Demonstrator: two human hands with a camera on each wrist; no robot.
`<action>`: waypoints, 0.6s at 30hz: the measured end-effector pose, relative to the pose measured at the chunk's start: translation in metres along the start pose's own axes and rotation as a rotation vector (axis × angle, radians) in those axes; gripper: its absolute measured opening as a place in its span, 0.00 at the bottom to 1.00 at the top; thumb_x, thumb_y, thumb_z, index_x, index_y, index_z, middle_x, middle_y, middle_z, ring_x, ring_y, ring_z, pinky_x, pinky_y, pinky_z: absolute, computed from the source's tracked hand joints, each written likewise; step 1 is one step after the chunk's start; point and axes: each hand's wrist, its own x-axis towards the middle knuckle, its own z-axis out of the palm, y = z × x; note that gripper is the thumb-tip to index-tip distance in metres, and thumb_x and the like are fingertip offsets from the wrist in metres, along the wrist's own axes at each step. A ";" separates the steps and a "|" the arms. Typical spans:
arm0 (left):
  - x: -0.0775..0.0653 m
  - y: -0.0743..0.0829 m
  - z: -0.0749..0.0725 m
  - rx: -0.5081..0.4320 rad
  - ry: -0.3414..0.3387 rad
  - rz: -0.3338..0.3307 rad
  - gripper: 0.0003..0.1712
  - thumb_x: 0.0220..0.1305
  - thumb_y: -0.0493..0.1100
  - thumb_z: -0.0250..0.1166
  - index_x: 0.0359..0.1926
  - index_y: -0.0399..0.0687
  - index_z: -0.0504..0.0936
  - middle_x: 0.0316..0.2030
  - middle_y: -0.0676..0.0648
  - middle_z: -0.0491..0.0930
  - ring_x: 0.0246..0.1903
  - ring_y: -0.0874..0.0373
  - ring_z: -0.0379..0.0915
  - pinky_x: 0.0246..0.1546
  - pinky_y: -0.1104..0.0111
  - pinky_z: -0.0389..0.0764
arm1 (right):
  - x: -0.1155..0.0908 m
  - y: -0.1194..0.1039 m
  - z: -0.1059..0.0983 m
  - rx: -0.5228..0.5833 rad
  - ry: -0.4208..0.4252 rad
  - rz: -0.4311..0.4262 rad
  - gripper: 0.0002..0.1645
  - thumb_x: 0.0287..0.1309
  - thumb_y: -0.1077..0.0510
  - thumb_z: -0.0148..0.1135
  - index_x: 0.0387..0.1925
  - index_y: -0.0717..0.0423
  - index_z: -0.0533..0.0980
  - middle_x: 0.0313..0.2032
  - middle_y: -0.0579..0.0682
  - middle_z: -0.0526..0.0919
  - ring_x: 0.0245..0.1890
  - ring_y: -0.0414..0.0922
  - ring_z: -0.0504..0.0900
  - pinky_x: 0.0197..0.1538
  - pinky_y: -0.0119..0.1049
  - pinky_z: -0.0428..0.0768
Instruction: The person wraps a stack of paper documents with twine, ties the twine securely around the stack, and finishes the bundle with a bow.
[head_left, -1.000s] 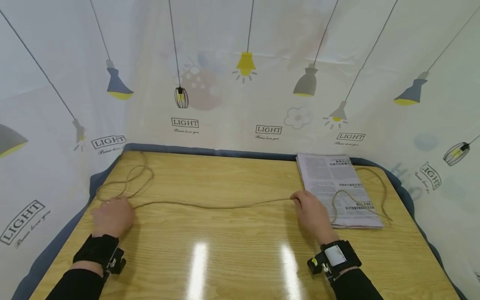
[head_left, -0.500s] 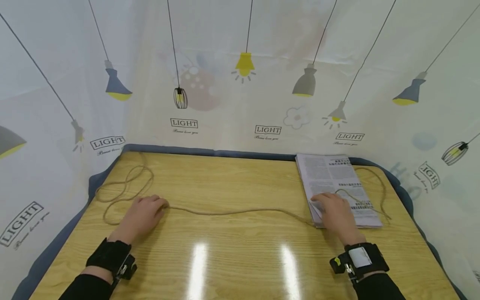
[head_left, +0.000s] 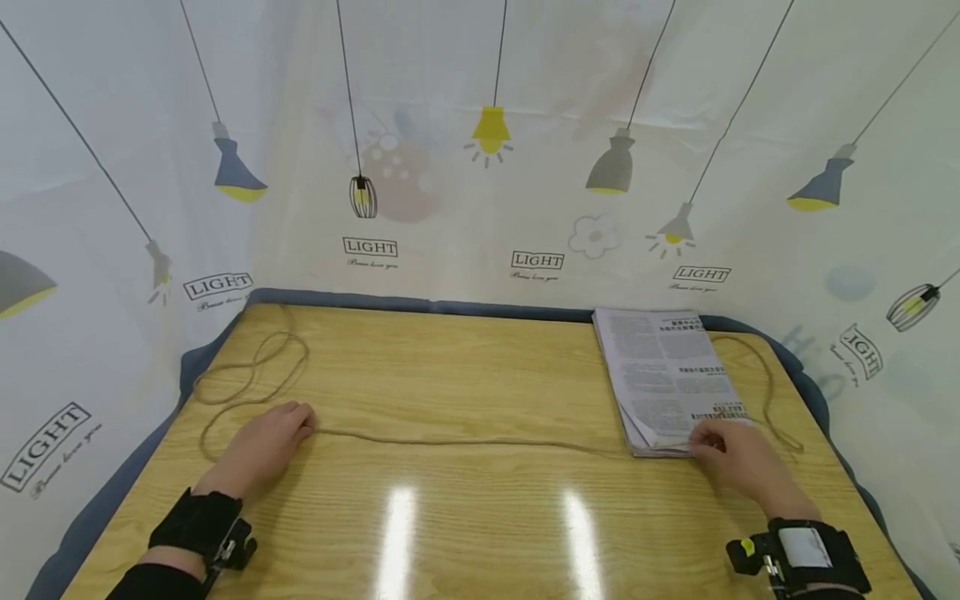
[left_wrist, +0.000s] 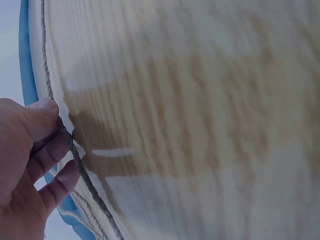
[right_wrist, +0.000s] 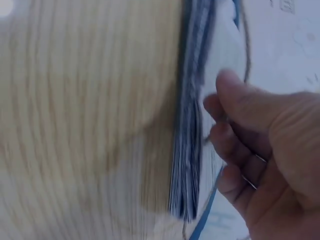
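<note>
A thin tan rope (head_left: 465, 442) runs across the wooden table, from a loose coil at the left to the right side. Thumb and fingers of my left hand (head_left: 258, 446) pinch it near the coil; the left wrist view shows the twisted rope (left_wrist: 90, 182) passing between them. At the right, my right hand (head_left: 738, 462) holds the rope with curled fingers at the near right corner of a folded newspaper stack (head_left: 660, 375). In the right wrist view, a short bit of rope (right_wrist: 206, 140) shows beside those fingers, over the newspapers (right_wrist: 186, 165); the grip itself is partly hidden.
The wooden table (head_left: 465, 358) has a dark blue cloth border (head_left: 420, 304) behind it. A white curtain printed with lamps (head_left: 450, 200) surrounds the back and sides. A rope end (head_left: 765, 375) curves right of the newspapers.
My right hand has moved right, over the newspapers to their near right corner, drawing the rope across the stack. My left hand moved right along the rope, then slightly back left.
</note>
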 end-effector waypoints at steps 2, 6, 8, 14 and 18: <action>-0.002 -0.001 -0.001 -0.011 -0.021 -0.013 0.04 0.67 0.37 0.58 0.35 0.51 0.73 0.28 0.54 0.69 0.27 0.61 0.65 0.29 0.61 0.70 | -0.006 0.007 -0.005 0.046 -0.036 0.017 0.03 0.57 0.57 0.66 0.29 0.49 0.79 0.28 0.44 0.78 0.28 0.41 0.71 0.33 0.41 0.71; -0.004 -0.003 -0.003 -0.040 -0.050 -0.019 0.05 0.67 0.37 0.57 0.34 0.52 0.73 0.28 0.55 0.68 0.27 0.61 0.64 0.29 0.62 0.69 | -0.015 0.019 -0.012 0.094 -0.121 0.085 0.05 0.56 0.53 0.66 0.30 0.50 0.80 0.28 0.45 0.78 0.28 0.42 0.71 0.31 0.39 0.71; -0.004 -0.004 -0.003 -0.057 -0.072 -0.019 0.06 0.67 0.37 0.58 0.33 0.52 0.72 0.28 0.55 0.68 0.28 0.61 0.63 0.30 0.62 0.68 | -0.019 0.024 -0.014 0.090 -0.167 0.124 0.08 0.57 0.52 0.66 0.30 0.52 0.80 0.28 0.46 0.78 0.27 0.43 0.71 0.31 0.39 0.71; -0.003 -0.006 -0.003 -0.075 -0.119 -0.028 0.08 0.66 0.36 0.58 0.31 0.54 0.72 0.28 0.55 0.70 0.28 0.60 0.65 0.31 0.61 0.69 | -0.029 0.038 -0.018 -0.039 -0.184 0.221 0.10 0.57 0.52 0.65 0.28 0.54 0.79 0.27 0.47 0.76 0.27 0.44 0.69 0.33 0.42 0.68; -0.003 -0.005 -0.004 -0.084 -0.122 -0.021 0.08 0.66 0.37 0.59 0.31 0.54 0.72 0.28 0.55 0.70 0.28 0.61 0.65 0.31 0.61 0.69 | -0.034 0.045 -0.018 -0.067 -0.190 0.280 0.09 0.60 0.55 0.62 0.29 0.58 0.77 0.25 0.48 0.74 0.25 0.45 0.68 0.29 0.41 0.66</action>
